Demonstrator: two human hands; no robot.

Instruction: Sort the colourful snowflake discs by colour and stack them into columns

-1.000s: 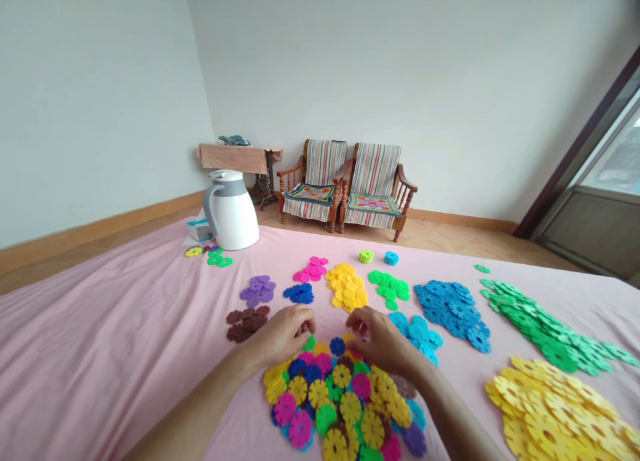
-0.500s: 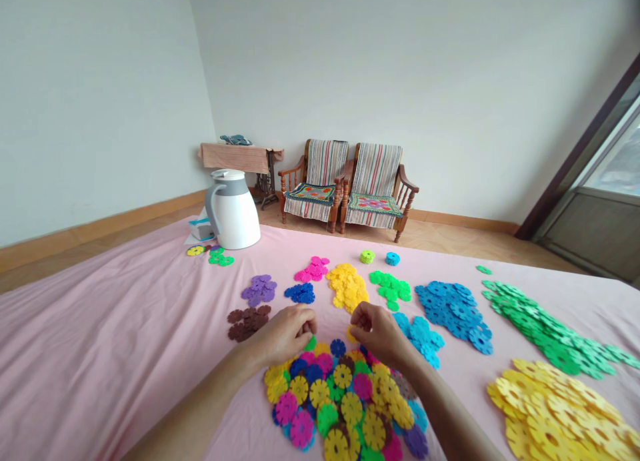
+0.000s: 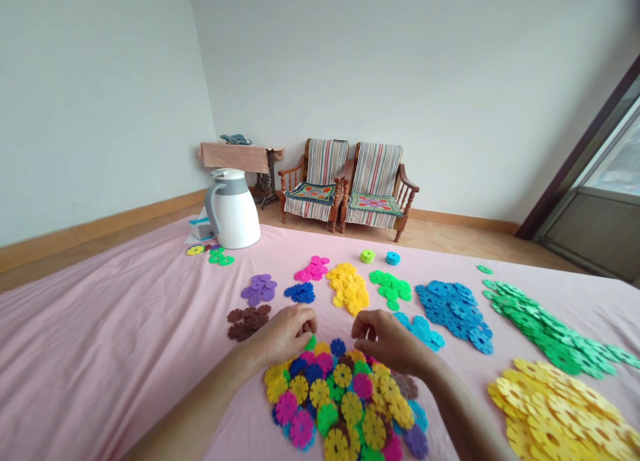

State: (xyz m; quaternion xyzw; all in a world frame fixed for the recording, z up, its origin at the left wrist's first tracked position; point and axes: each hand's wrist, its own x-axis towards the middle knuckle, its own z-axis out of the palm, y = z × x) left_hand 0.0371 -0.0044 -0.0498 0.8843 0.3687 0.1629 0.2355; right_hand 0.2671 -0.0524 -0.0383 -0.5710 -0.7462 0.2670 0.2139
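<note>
My left hand is closed, fingers curled in, at the far left edge of a mixed heap of flower-shaped plastic discs. A green disc shows right below its fingertips; whether they pinch it I cannot tell. Over the heap's far right side hovers my right hand, its fingers bent and parted from the thumb, with nothing visible between them. Beyond the hands lie a yellow disc pile, a dark blue pile and a brown pile. Light blue discs lie beside my right hand.
Purple, pink and green discs form small piles farther back. Larger blue, green and yellow piles spread at right. A white jug stands back left on the pink cloth.
The yellow disc at my right hand's fingertips has gone from them, and those fingers have parted. My right hand has shifted slightly to the right and down. My left hand stays put.
</note>
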